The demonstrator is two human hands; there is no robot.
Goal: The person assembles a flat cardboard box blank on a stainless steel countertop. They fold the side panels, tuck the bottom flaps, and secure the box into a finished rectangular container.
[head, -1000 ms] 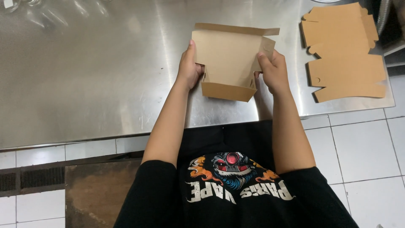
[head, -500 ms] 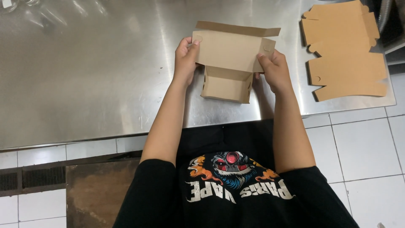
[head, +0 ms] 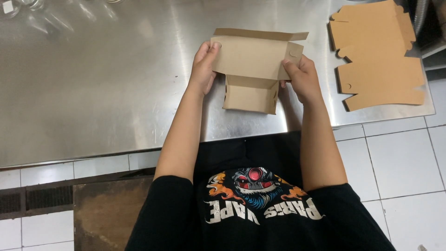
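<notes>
Head view, one person at a brushed stainless-steel tabletop (head: 93,93).

- Left hand (head: 203,69) and right hand (head: 302,79) hold one half-folded brown cardboard box blank (head: 253,65), one hand per side edge. It sits over the near-middle of the tabletop, just ahead of the person's torso.
- Left fingers (head: 211,49) wrap the left edge, thumb side on the face: closed on the cardboard. Right fingers (head: 290,69) pinch the right edge near the small corner tab (head: 293,52), also clamped on the cardboard.
- Grip at both sides likely keeps the wide panel squared while the lower section (head: 250,95) hangs down towards the tabletop, already folded into a shallow trough with side walls turned in. Can't tell if its bottom edge touches the steel.
- Thin top flap (head: 260,34) stands along the far edge, unfolded.
- Stack of flat brown die-cut cardboard blanks (head: 371,56) lies at the right end of the tabletop, well apart from the hands, within reach of the right arm. Layer count not readable; at least two outlines visible, slightly offset.
- Clear glassware (head: 18,7) at far left corner, blurred, count unclear.

Counts: 2 hands, 1 box in hand, 1 stack of flats.

Floor: white tiles (head: 399,162), a dark drain grate (head: 32,200) lower left.
</notes>
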